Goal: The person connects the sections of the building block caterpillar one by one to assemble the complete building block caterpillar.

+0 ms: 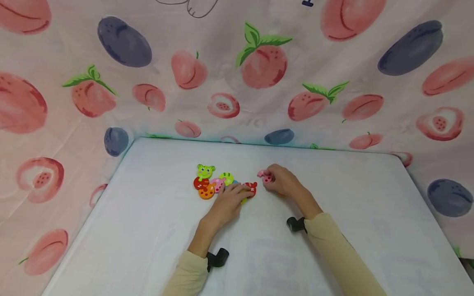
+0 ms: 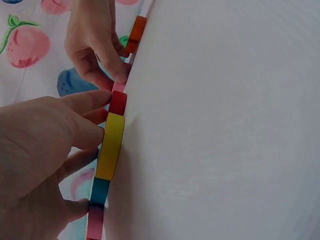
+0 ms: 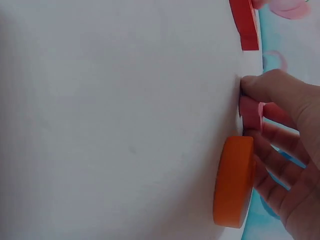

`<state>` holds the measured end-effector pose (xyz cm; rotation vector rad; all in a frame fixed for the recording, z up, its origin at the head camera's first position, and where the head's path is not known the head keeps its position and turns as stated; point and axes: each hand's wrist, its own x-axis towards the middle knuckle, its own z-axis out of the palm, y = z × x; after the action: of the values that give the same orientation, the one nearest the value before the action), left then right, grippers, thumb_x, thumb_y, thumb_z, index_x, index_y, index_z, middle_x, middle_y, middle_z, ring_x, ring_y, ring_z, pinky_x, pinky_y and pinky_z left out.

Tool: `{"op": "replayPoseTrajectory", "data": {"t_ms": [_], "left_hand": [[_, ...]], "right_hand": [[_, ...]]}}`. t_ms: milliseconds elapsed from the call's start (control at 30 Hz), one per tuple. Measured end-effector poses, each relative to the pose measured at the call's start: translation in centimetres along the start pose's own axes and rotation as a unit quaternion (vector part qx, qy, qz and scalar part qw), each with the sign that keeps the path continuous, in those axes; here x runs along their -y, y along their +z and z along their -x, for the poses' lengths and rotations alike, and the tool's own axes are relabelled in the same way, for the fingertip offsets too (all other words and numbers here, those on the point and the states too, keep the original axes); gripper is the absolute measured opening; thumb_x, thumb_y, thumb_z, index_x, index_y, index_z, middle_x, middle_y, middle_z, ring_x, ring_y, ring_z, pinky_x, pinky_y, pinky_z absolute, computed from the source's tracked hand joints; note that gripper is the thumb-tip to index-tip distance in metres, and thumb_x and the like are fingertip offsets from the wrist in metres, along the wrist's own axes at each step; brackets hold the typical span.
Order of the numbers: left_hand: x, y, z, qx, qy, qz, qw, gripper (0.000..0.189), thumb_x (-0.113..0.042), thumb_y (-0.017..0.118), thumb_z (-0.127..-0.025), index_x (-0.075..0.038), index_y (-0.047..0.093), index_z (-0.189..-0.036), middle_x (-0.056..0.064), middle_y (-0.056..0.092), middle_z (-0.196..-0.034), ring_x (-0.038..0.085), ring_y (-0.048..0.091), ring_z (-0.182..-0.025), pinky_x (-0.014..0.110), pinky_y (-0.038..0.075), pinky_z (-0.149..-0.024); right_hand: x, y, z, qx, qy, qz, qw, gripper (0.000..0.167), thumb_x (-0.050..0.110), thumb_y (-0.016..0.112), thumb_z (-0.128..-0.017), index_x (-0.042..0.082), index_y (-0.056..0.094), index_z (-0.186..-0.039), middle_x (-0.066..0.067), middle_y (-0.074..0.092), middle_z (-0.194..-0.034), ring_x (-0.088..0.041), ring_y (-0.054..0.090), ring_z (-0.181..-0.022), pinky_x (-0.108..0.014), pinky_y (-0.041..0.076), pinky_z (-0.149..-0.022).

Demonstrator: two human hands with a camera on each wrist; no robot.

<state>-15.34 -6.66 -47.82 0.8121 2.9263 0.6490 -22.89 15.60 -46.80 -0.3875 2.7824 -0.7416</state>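
Flat numbered puzzle pieces form a winding caterpillar chain on the white table. Its green smiling head piece (image 1: 205,171) is at the far left, above a red piece marked 2 (image 1: 200,184) and an orange spotted piece (image 1: 206,191). My left hand (image 1: 226,204) lies over the chain's right part, fingers spread, fingertips touching the red end piece (image 1: 252,188) and the yellow piece (image 2: 111,147). Just right of that end, my right hand (image 1: 284,181) pinches a pink spotted piece (image 1: 266,178) between thumb and fingers. An orange piece (image 3: 234,182) sits beneath this hand's outer fingers, partly hidden in the head view.
The white table (image 1: 155,246) reaches back to a fruit-print cloth (image 1: 266,102) hanging behind it. Between the green striped piece (image 1: 226,178) and the orange spotted one sits a pink piece (image 1: 217,184). Black wrist cameras (image 1: 217,259) are strapped over both sleeves.
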Motion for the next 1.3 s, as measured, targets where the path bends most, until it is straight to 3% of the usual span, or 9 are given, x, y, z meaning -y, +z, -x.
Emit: {"op": "replayPoseTrajectory", "data": {"t_ms": [267,600,833,1000,1167,1300], "left_hand": [[-0.4,-0.3,-0.1,0.033,-0.018,-0.024,0.999,0.055,-0.007,0.065,-0.09,-0.028,0.054,-0.139,-0.003,0.05,-0.142,0.023,0.038,-0.137,0.059,0.026,-0.117],[-0.4,-0.7,-0.3,0.037,-0.021,-0.016,0.999,0.054,-0.004,0.063,-0.09,-0.027,0.054,-0.138,-0.003,0.049,-0.144,0.023,0.038,-0.138,0.069,0.019,-0.114],[0.3,-0.5,-1.5,0.039,-0.011,-0.006,0.9992,0.051,-0.005,0.059,-0.093,-0.027,0.053,-0.139,-0.003,0.047,-0.146,0.023,0.036,-0.139,0.068,0.014,-0.116],[0.5,-0.2,-3.0,0.043,-0.005,-0.01,0.999,0.049,-0.007,0.056,-0.095,-0.028,0.052,-0.14,-0.004,0.046,-0.146,0.023,0.035,-0.139,0.067,0.014,-0.116],[0.3,-0.1,-4.2,0.055,0.004,-0.034,0.9979,0.05,-0.009,0.055,-0.096,-0.03,0.05,-0.141,-0.004,0.044,-0.148,0.023,0.036,-0.139,0.068,0.016,-0.115],[0.3,-0.2,-4.4,0.054,-0.004,-0.065,0.9964,0.048,-0.015,0.054,-0.098,-0.035,0.049,-0.141,-0.005,0.043,-0.15,0.023,0.035,-0.14,0.067,0.02,-0.115]], "right_hand": [[-0.1,0.5,0.6,-0.016,-0.033,0.005,0.9993,0.039,0.021,0.074,-0.084,0.004,0.063,-0.117,-0.007,0.061,-0.102,-0.019,0.054,-0.087,-0.032,0.051,-0.078],[-1.0,0.5,0.7,-0.01,-0.081,-0.061,0.9947,0.035,0.021,0.074,-0.084,0.007,0.065,-0.115,-0.007,0.063,-0.102,-0.019,0.053,-0.089,-0.029,0.049,-0.077],[-1.1,0.7,0.4,-0.049,-0.097,-0.047,0.993,0.045,0.02,0.07,-0.087,0.008,0.059,-0.129,-0.011,0.06,-0.123,-0.022,0.058,-0.096,-0.036,0.054,-0.084],[-1.8,0.6,0.3,-0.082,-0.105,-0.04,0.9903,0.044,0.017,0.069,-0.087,0.006,0.059,-0.129,-0.013,0.058,-0.126,-0.024,0.059,-0.099,-0.042,0.054,-0.088],[-2.4,0.3,0.4,-0.083,-0.094,-0.047,0.991,0.043,0.016,0.07,-0.088,0.006,0.059,-0.128,-0.014,0.058,-0.127,-0.026,0.06,-0.098,-0.043,0.054,-0.088],[-2.4,0.2,0.5,-0.07,-0.078,-0.051,0.9932,0.044,0.021,0.07,-0.089,0.008,0.059,-0.129,-0.013,0.059,-0.127,-0.026,0.062,-0.097,-0.043,0.055,-0.086]]}}
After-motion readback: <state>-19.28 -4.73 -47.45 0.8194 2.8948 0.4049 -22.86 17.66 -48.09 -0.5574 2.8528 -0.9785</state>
